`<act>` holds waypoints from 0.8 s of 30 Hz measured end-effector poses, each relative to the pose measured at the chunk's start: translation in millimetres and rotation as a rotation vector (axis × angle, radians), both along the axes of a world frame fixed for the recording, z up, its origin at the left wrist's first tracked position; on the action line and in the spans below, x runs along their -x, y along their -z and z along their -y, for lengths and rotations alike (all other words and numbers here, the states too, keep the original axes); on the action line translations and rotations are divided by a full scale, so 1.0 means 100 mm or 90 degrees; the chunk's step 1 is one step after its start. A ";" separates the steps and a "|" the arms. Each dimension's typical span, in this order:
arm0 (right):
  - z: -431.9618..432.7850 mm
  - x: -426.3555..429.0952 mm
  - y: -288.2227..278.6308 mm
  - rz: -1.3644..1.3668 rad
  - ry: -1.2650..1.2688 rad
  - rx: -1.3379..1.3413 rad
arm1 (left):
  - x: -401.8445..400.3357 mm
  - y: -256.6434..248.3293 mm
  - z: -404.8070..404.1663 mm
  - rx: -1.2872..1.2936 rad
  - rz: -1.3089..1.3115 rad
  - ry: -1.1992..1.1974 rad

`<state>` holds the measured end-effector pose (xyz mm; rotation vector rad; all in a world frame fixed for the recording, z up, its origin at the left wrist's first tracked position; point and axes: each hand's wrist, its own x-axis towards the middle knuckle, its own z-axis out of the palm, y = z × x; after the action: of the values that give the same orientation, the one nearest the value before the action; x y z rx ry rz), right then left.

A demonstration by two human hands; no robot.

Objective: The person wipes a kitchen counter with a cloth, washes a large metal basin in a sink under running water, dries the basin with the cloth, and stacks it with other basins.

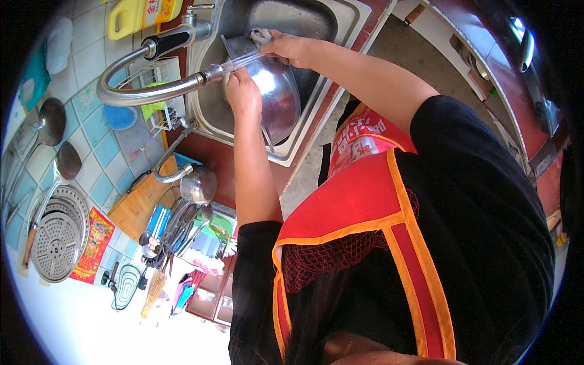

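Observation:
A shiny, rounded metal piece [280, 102], either a basin or a domed lid, is held tilted on edge over the steel sink [289, 157]. My left hand [244, 93] grips it by the rim, with the thumb over the edge. A crumpled grey-white cloth [261, 35] is in my right hand [287, 48], at the far side of the metal piece. Clear water runs from the curved faucet [150, 96] across the dome towards my right hand. The fingers of both hands are partly hidden.
Beside the sink stand a yellow jug [123, 20], a white wire rack [166, 93] and a second, smaller spout [171, 175]. A small steel pot [198, 183] and a wooden cutting board [137, 200] are further along the counter. Ladles and steamer plates [57, 244] hang on the tiled wall.

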<state>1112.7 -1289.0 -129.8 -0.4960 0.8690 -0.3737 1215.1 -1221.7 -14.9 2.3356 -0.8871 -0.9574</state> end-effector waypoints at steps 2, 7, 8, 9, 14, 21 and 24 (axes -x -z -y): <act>-0.01 -0.01 0.06 0.002 0.000 -0.055 | -0.02 0.02 0.00 -0.014 0.013 0.010; -0.02 -0.02 0.14 -0.022 0.015 -0.076 | -0.02 0.06 -0.04 -0.005 -0.010 0.045; 0.01 -0.06 0.17 -0.028 0.002 -0.076 | -0.03 0.08 -0.04 -0.008 -0.012 0.050; 0.04 -0.09 0.18 -0.033 -0.011 -0.076 | -0.03 0.07 -0.04 -0.010 -0.004 0.052; -0.05 -0.02 0.10 -0.101 -0.049 0.011 | -0.05 0.14 -0.08 0.011 0.004 0.039; -0.03 -0.10 0.10 -0.259 -0.030 0.231 | 0.01 0.12 -0.04 0.005 -0.022 0.032; -0.53 -0.06 0.06 -0.295 0.042 0.663 | -0.14 0.25 0.01 0.023 -0.103 -0.041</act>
<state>1118.6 -1235.5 -136.1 -1.5618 1.0995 -0.7917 1229.0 -1223.0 -39.4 2.2068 -0.7543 -1.0773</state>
